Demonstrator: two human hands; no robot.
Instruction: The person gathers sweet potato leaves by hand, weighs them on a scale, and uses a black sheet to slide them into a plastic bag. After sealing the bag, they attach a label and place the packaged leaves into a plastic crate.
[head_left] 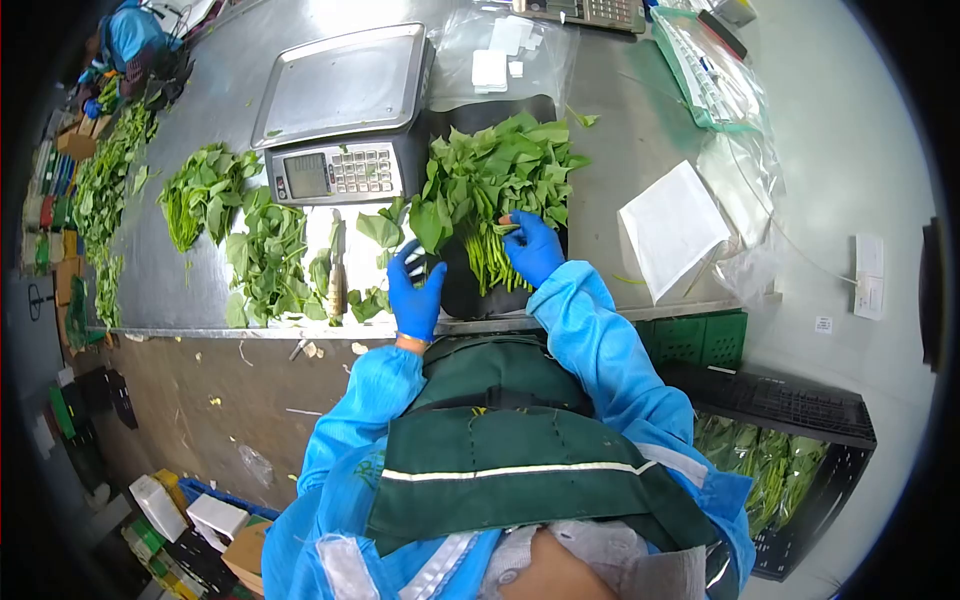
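A thick bunch of leafy greens lies on a black sheet, leaves away from me and cut stems toward me. My right hand, in a blue glove, is at the right side of the stems, its fingers closed on a small piece of the greens. To the left of the stems, my gloved left hand holds nothing, with thumb and fingers apart. Close to it are a loose leaf and a knife with a light handle. Another pile of greens lies farther left.
A digital scale stands behind the greens. Clear bags and a white packet lie at right, near a green basket. Below the table edge, a black crate holds bagged greens. Another person is at the far left.
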